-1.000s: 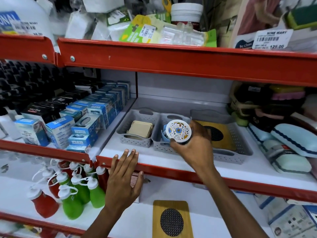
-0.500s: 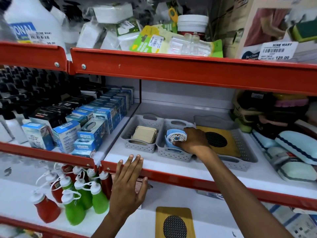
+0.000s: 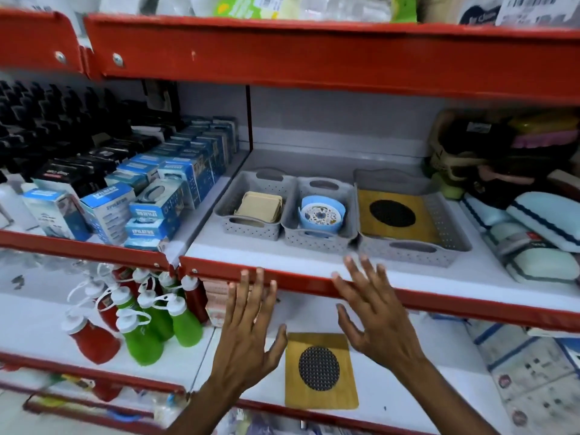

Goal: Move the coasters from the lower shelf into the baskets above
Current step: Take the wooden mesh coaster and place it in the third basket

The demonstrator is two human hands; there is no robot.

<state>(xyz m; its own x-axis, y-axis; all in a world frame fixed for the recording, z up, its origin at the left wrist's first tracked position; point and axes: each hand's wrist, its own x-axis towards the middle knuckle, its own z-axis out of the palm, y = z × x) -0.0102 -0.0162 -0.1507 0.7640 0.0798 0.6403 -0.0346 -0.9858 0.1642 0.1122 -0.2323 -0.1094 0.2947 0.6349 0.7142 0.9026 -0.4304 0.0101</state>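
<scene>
Landmark: middle basket (image 3: pixel 320 221), grey perforated plastic, set on upper shelf (image 3: pixel 266 255) w/ red front lip.

- Round coasters (image 3: pixel 320 215) seen inside middle basket: blue holder, floral white disc facing up and tilted toward the viewer.
- Left basket (image 3: pixel 251 226) touching middle basket on its left side; stack of beige square coasters (image 3: pixel 259 205) lying in it.
- Large basket (image 3: pixel 414 249) touching middle basket on its right; wooden square coaster (image 3: pixel 395 215) w/ black mesh circle lying in it, tilted against the near wall.
- Second wooden coaster (image 3: pixel 320 370) w/ black mesh circle found on lower shelf (image 3: pixel 423 381), below middle basket, flat, near the front edge. Not touched by either hand.
- Left hand (image 3: pixel 248 334) held below and left of middle basket, palm away, fingers (image 3: pixel 249 290) spread, fingertips at the red lip of upper shelf. Nothing held.
- Right hand (image 3: pixel 376 315) held below and slightly right of middle basket, in front of the red lip, fingers (image 3: pixel 367 277) spread wide, motion-blurred. Nothing held. Contact w/ lip cannot be told.
- Blue boxes (image 3: pixel 150 208) stacked well left of middle basket, past a shelf divider.
- Red and green squeeze bottles (image 3: pixel 147 321) grouped below-left of middle basket, on the lower level.
- Pale blue pads (image 3: pixel 546 221) piled well right of middle basket.
</scene>
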